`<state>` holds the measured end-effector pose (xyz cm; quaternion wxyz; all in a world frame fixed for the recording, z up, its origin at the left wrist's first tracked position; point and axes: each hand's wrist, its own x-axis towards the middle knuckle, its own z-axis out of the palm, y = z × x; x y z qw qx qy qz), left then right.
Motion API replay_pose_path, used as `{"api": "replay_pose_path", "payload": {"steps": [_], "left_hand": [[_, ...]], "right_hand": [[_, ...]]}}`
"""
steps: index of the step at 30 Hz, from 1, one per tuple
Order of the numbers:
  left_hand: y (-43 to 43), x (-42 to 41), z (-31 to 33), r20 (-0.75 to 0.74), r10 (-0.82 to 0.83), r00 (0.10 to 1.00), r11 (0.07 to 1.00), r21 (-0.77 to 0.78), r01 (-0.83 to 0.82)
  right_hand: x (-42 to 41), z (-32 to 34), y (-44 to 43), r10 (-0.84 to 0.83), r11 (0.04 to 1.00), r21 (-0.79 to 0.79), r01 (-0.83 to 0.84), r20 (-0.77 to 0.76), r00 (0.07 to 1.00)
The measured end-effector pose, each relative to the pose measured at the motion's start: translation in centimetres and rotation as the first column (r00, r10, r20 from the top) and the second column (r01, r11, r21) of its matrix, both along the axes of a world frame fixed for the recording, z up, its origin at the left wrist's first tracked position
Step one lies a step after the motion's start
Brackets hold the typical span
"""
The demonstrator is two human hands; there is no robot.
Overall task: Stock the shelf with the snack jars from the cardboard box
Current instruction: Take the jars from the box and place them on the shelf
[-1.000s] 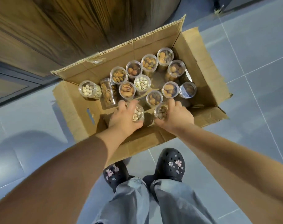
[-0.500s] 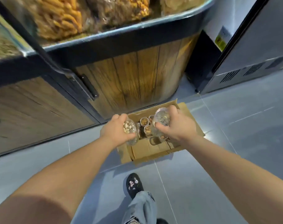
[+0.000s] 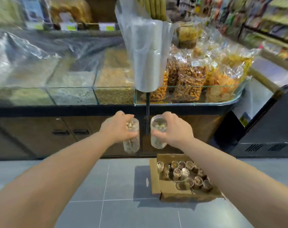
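Both hands were closed on upright clear plastic snack jars: left hand (image 3: pixel 118 127) on a nut jar (image 3: pixel 131 139), right hand (image 3: pixel 171 129) on another jar (image 3: pixel 158 132). The brown cardboard box (image 3: pixel 173 191) lay below right; blurred shelves (image 3: pixel 263 22) stood ahead, above.

I've got two clear plastic snack jars up in the air, roughly upright, side by side; left jar (image 3: pixel 131 137) has pale nuts, right jar (image 3: pixel 158 131) something pale-greenish; cardboard box (image 3: pixel 177 193) sits open on the floor below, packed with upright jars (image 3: pixel 183 174).
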<state>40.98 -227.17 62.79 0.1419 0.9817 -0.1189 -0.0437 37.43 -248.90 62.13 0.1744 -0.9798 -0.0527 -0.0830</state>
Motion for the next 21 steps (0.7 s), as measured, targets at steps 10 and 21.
{"api": "replay_pose_path", "payload": {"steps": [10, 21], "left_hand": [[19.6, 6.3, 10.6, 0.163, 0.043, 0.986, 0.989, -0.150, -0.018], [28.7, 17.9, 16.7, 0.179, 0.151, 0.972, 0.884, -0.465, -0.052]], "right_hand": [[7.1, 8.5, 19.0, -0.007, 0.997, 0.071, 0.000, 0.100, 0.995], [18.5, 15.0, 27.7, -0.130, 0.962, 0.257, 0.091, 0.139, 0.982]]}}
